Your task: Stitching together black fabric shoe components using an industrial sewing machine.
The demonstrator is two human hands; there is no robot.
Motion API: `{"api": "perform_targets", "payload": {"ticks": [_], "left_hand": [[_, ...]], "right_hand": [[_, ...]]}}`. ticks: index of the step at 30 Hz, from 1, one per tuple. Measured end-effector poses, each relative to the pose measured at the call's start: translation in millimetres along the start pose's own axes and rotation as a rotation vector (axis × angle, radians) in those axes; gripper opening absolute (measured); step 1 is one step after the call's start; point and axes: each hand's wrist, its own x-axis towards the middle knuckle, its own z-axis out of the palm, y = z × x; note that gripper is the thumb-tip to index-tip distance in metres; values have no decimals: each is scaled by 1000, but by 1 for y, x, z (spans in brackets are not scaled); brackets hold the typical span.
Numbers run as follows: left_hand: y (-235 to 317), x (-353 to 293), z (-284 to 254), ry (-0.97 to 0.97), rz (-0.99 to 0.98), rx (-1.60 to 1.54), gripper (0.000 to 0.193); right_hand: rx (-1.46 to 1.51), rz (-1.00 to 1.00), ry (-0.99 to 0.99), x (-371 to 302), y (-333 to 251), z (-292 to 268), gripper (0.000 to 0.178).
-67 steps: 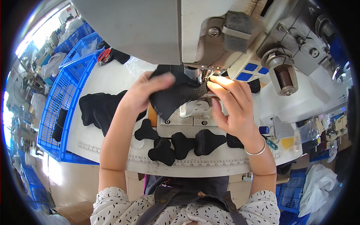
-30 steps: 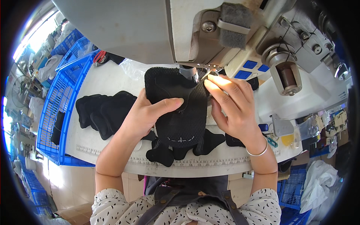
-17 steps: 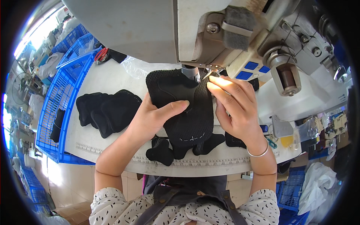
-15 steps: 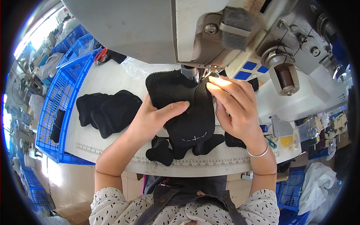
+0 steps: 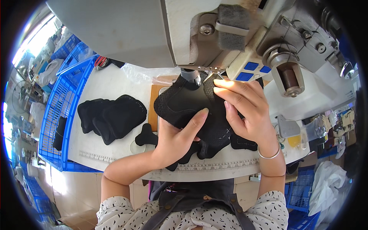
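Note:
A black fabric piece (image 5: pixel 188 100) with a smooth raised panel and pale stitch marks lies under the presser foot of the sewing machine (image 5: pixel 196 78), turned at a slant. My left hand (image 5: pixel 174 142) grips its near left part, thumb pressed on top and the other fingers underneath, mostly hidden. At the piece's right edge, close by the needle, my right hand (image 5: pixel 247 109) holds the fabric with bent fingers and thumb; a bright lamp spot falls on the fingertips. Whether the thumb pinches the edge from below is hard to see.
Several black padded pieces (image 5: pixel 122 117) are stacked on the left. Smaller black pieces (image 5: pixel 145 135) lie near the ruler strip (image 5: pixel 199 167) at the table's front edge. A blue crate (image 5: pixel 57 126) stands at the left, with red-handled scissors (image 5: pixel 100 62) beyond it. A thread spool (image 5: pixel 287 78) hangs right.
The fabric piece has turned counterclockwise, its near end swinging right. My left hand has moved right and nearer to me, uncovering a small black piece and a tan plate. My right hand stays by the needle.

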Motion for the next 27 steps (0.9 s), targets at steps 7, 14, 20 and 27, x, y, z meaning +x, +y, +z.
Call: {"api": "perform_targets", "payload": {"ticks": [7, 14, 20, 27], "left_hand": [[-3, 5, 2, 35, -14, -15, 16], [7, 10, 0, 37, -66, -22, 14], [16, 18, -10, -12, -182, 8, 14], [17, 31, -21, -19, -185, 55, 16]], "right_hand": [[-51, -24, 40, 2, 0, 5, 29], [-82, -20, 37, 2, 1, 6, 28], [-108, -8, 33, 2, -1, 7, 27], [-141, -59, 65, 1, -4, 8, 27]]}}
